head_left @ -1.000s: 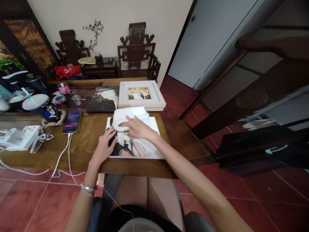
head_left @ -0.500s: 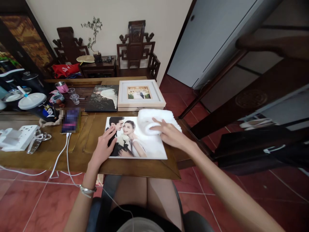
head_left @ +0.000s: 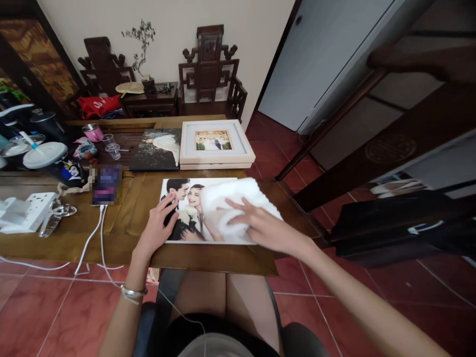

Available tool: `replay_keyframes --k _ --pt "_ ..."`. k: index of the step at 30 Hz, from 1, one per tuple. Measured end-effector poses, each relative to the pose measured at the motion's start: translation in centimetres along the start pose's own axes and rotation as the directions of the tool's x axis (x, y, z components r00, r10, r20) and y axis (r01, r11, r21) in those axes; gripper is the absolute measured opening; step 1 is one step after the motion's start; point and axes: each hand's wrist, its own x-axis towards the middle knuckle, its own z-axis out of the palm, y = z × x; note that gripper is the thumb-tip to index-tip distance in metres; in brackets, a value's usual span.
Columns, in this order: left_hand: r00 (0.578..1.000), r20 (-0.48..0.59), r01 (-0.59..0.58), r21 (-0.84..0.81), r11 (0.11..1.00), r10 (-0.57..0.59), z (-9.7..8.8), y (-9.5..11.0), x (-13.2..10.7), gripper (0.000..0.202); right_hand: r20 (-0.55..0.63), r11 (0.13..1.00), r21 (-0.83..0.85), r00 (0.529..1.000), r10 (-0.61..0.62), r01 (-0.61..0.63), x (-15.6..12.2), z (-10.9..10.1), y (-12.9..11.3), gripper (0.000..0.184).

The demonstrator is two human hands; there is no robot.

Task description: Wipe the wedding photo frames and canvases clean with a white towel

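Note:
A wedding photo panel [head_left: 190, 218] with a couple on it lies flat near the front edge of the wooden table. My left hand [head_left: 156, 224] rests on its left side, fingers stretched out over the dark suit. Over the panel's right part spreads a white towel [head_left: 238, 192], bunched under my right hand [head_left: 268, 225]. The fingers of that hand are partly spread and pressed into the towel, gripping it against the surface. The towel covers the panel's right side and reaches past its edge.
Behind the panel are a white-framed picture [head_left: 219, 161] and a dark photo panel [head_left: 148, 151]. To the left are a phone [head_left: 106, 184] with white cables, a hair claw clip [head_left: 55, 218], a power strip [head_left: 35, 208] and a lidded cup [head_left: 48, 156].
My right hand has slid the towel down the panel, toward the front edge, and the towel now covers more of the lower right. My left hand stays on the left side.

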Motion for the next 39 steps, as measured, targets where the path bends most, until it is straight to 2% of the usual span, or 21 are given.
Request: replay_keyframes --k 4,6,8,11,16,18,20,22,24,27,31,34,36,39 --pt "1.0 0.005 0.013 -0.006 1.0 -0.013 -0.1 0.1 0.1 0.037 -0.113 1.0 -0.006 0.993 0.025 -0.026 4.6 -1.3 4.8 0.066" --pt "1.0 -0.001 0.022 -0.017 1.0 -0.022 -0.1 0.2 0.1 0.037 -0.156 0.999 0.004 0.987 0.049 -0.048 5.9 -1.6 6.0 0.064" --pt "0.999 -0.008 0.031 -0.025 0.999 -0.031 0.0 0.2 0.1 0.036 -0.167 0.998 -0.011 0.984 0.06 -0.063 6.2 -1.5 6.1 0.064" --pt "0.999 -0.016 0.036 -0.023 0.999 -0.036 0.1 0.2 0.0 0.037 -0.144 0.995 -0.084 0.989 0.043 -0.056 4.2 -0.5 4.3 0.066" --pt "0.999 -0.021 0.028 -0.016 0.999 -0.028 0.2 0.2 0.0 0.037 -0.063 0.995 -0.099 0.998 -0.003 -0.003 -2.3 2.5 -1.6 0.066" --pt "0.999 -0.014 0.029 -0.007 1.0 -0.03 0.1 0.3 0.0 0.038 -0.021 0.994 -0.104 0.999 -0.047 0.044 -4.5 3.4 -3.7 0.058" --pt "0.999 0.001 0.034 0.008 0.999 -0.034 0.0 0.5 -0.1 0.04 0.011 0.991 -0.115 0.997 -0.072 0.073 -5.9 3.9 -5.0 0.05" --pt "0.999 0.012 0.039 0.026 0.999 -0.04 -0.2 0.7 -0.1 0.043 0.027 0.989 -0.122 0.997 -0.078 0.081 -6.1 3.9 -5.4 0.048" --pt "0.999 0.023 0.044 0.041 0.998 -0.045 -0.2 0.8 -0.1 0.045 0.024 0.99 -0.124 0.997 -0.07 0.073 -5.2 3.6 -4.7 0.055" --pt "0.998 0.037 0.047 0.049 0.998 -0.048 -0.3 0.7 0.0 0.044 -0.019 0.99 -0.138 0.999 -0.027 0.024 -2.1 2.6 -2.2 0.065" --pt "0.997 0.051 0.051 0.047 0.998 -0.053 -0.3 0.5 0.0 0.043 -0.101 0.975 -0.215 0.994 0.04 -0.061 3.4 1.4 1.9 0.068" --pt "0.997 0.059 0.057 0.03 0.998 -0.059 -0.3 0.5 0.0 0.045 -0.148 0.952 -0.29 0.988 0.053 -0.094 6.1 1.0 3.5 0.066" --pt "0.996 0.061 0.071 0.012 0.997 -0.071 -0.3 0.5 -0.1 0.046 -0.152 0.942 -0.322 0.987 0.046 -0.093 6.2 1.2 3.4 0.064" --pt "0.993 0.071 0.094 -0.001 0.996 -0.094 -0.2 0.5 -0.1 0.047 -0.128 0.942 -0.333 0.992 -0.003 -0.04 3.9 2.1 1.5 0.06"
